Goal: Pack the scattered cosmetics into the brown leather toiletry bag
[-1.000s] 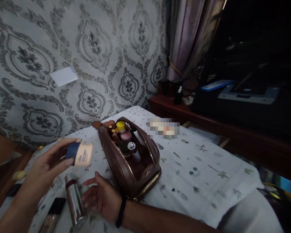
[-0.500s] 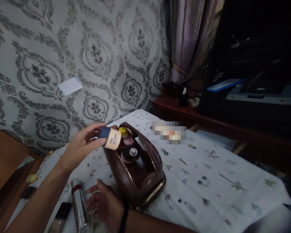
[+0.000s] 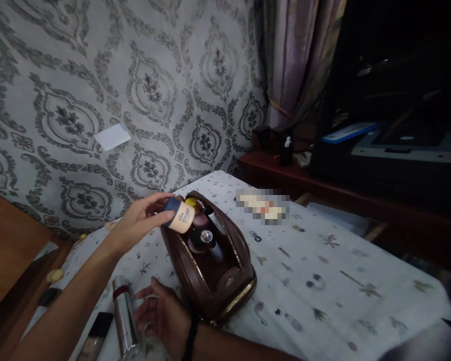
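Note:
My left hand (image 3: 141,220) grips a small peach cosmetic jar (image 3: 182,216) with a navy lid and dark print, tilted over the far left edge of a brown makeup bag (image 3: 223,281). The bag lies unzipped; inside it show a yellow item (image 3: 191,201), a pink round item (image 3: 199,220) and a dark tube with a shiny round top (image 3: 206,236). Resting on the cloth by the bag's near end, my right hand (image 3: 163,313) has its fingers loosely curled and apart, holding nothing. Close to its fingertips lies a silver bottle (image 3: 125,316) with a red band.
Left of the silver bottle lies a foundation bottle (image 3: 95,336) with a black cap. A patterned white cloth (image 3: 315,321) covers the table. Beyond the bag is a blurred-out item (image 3: 262,205). A dropper bottle (image 3: 286,152) stands on the reddish shelf (image 3: 270,163) at the back.
My left hand has carried the jar slightly right, further over the bag's opening, and the jar is tilted more. My right hand stays where it was.

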Available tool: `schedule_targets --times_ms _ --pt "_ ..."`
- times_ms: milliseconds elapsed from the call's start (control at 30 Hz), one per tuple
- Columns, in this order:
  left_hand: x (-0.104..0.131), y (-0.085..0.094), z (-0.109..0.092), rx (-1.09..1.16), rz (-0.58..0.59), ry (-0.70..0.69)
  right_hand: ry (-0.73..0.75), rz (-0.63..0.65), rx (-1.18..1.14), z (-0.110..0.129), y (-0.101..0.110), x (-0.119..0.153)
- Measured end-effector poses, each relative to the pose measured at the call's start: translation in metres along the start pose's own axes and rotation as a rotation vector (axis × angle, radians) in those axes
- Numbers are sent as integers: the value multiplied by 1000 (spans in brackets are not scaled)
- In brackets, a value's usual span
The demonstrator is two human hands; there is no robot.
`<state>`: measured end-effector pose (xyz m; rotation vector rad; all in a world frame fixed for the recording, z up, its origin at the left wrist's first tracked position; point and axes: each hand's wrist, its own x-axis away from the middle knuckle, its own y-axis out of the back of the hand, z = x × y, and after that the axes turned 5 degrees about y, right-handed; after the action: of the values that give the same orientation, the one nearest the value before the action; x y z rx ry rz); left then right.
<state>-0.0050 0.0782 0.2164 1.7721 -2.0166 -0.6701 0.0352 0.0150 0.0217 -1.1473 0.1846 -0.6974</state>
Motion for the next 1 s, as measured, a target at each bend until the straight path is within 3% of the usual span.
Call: schedule_targets --times_ms 500,667,1000 --pt "-16 -6 -6 -125 68 16 -42 -2 14 2 0 1" --pt "-24 -4 -1 -155 69 26 -2 2 1 0 2 1" --pt "-35 -6 11 -216 195 -43 -21 -14 2 2 -1 5"
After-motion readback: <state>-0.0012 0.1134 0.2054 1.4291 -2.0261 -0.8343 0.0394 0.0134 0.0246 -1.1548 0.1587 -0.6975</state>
